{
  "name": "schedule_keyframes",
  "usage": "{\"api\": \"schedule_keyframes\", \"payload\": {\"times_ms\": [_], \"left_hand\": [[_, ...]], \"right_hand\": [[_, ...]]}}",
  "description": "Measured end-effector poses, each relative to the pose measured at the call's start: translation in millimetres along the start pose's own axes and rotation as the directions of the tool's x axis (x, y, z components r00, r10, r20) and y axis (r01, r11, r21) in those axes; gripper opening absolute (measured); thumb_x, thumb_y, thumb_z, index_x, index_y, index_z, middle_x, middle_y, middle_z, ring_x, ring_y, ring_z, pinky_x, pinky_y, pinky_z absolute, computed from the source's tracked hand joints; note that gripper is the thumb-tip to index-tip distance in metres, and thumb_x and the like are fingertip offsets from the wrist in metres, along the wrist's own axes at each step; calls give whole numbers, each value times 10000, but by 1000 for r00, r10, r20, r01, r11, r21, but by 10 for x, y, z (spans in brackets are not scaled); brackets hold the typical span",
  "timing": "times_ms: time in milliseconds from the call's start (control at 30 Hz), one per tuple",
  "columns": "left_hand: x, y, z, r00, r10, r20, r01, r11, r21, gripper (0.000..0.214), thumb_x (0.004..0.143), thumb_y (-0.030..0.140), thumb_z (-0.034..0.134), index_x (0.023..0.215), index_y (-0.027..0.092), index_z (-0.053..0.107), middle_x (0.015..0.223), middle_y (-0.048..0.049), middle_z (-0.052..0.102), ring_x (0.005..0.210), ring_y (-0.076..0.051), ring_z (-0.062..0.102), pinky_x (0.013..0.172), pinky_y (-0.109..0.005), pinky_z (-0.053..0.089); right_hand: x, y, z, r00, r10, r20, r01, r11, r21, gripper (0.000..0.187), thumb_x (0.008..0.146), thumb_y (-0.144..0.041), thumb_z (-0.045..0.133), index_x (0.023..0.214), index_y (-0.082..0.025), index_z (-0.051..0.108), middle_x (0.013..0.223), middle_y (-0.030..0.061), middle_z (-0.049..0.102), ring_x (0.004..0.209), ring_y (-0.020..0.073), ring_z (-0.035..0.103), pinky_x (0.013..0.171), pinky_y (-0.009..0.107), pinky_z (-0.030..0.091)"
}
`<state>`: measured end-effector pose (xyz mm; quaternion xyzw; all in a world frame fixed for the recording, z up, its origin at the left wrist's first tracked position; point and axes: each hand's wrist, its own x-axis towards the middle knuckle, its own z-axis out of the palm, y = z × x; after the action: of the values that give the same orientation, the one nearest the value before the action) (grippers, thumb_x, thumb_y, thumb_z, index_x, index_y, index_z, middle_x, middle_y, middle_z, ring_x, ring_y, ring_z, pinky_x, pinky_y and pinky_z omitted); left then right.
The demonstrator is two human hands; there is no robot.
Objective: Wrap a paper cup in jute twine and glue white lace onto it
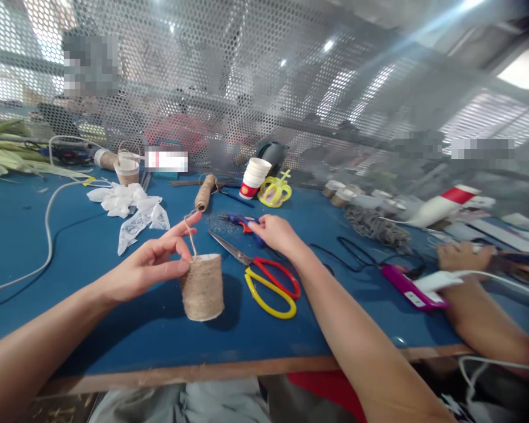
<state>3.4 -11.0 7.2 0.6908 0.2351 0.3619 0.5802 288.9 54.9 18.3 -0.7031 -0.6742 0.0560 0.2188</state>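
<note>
Wrapped in brown jute twine, a paper cup [203, 289] hangs or stands just over the blue table, slightly tilted. My left hand [158, 263] pinches its upper left rim, where a loose strand of twine [191, 236] runs up past the index finger towards the twine spool [206, 192]. My right hand [278, 234] is closed around the handle of a blue hot glue gun [238, 220] with an orange trigger, lying on the table with its nozzle pointing left. Between the cup and my right forearm lie scissors [264, 281] with red and yellow handles, blades partly apart.
White lace pieces [132, 202] lie at the left. Stacked paper cups [254, 177] and a yellow crown [275, 191] stand at the back before a perforated metal screen [247, 88]. A purple power strip [412, 288] with cables and another person's hand [465, 258] are at the right.
</note>
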Motion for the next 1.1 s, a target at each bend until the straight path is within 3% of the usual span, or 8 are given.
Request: {"api": "schedule_keyframes", "payload": {"times_ms": [167,367,433,533,600,800,967,1100], "left_hand": [[26,-28,-14,999,7,-49,-4,999,54,169,800,321,601,715,178,572,1538,20,122,1390,-308,132,1098,-473,195],[57,-71,-60,997,11,-83,0,991,137,183,800,335,594,713,176,569,1534,-16,144,1394,-274,132,1097,-443,211],[69,-91,-77,995,8,-96,7,987,158,184,804,337,586,712,178,570,1528,-24,167,1402,-256,94,1108,-426,187],[79,-125,-96,993,12,-117,9,984,177,181,808,337,578,722,178,563,1529,-36,161,1405,-249,82,1120,-430,140],[83,-152,-103,990,19,-140,7,983,184,184,811,338,576,725,177,551,1535,-40,132,1401,-249,106,1124,-442,114],[98,-218,-97,974,70,-217,-11,965,263,178,823,343,555,749,182,545,1541,-39,102,1407,-237,82,1130,-443,90],[106,-229,-81,961,74,-267,13,951,309,145,833,303,533,748,185,536,1542,-46,86,1405,-241,99,1125,-472,75],[111,-231,-74,956,68,-285,26,950,311,156,820,320,541,734,190,536,1539,-40,108,1404,-252,101,1126,-463,93]], "right_hand": [[33,93,234,982,113,153,-119,992,33,281,892,-295,517,1147,-179,541,1168,80,560,964,188,584,807,388,501],[-24,52,148,980,165,109,-190,938,289,250,777,-174,621,1016,-131,558,933,78,628,742,171,611,688,340,513],[-130,-19,40,984,137,115,-173,890,421,251,722,-111,597,962,-150,534,810,38,620,596,134,576,599,302,503],[-342,-174,-134,978,51,203,-161,803,574,45,733,-169,541,773,-163,522,613,-13,560,517,109,534,533,261,480],[-487,-283,-213,961,-14,276,-169,761,626,78,704,-208,581,704,-163,518,555,-23,546,487,100,514,499,244,460],[-765,-473,-180,880,-238,410,-236,529,815,231,713,-218,624,932,-143,620,673,13,629,506,80,513,465,206,419],[-864,-465,-116,899,-225,375,-179,593,785,152,769,-296,607,810,-150,618,486,-42,507,444,87,464,432,215,409],[-960,-460,-109,953,-170,250,-23,782,622,176,780,-342,587,798,-170,617,424,-58,481,392,111,478,428,249,439]]}}
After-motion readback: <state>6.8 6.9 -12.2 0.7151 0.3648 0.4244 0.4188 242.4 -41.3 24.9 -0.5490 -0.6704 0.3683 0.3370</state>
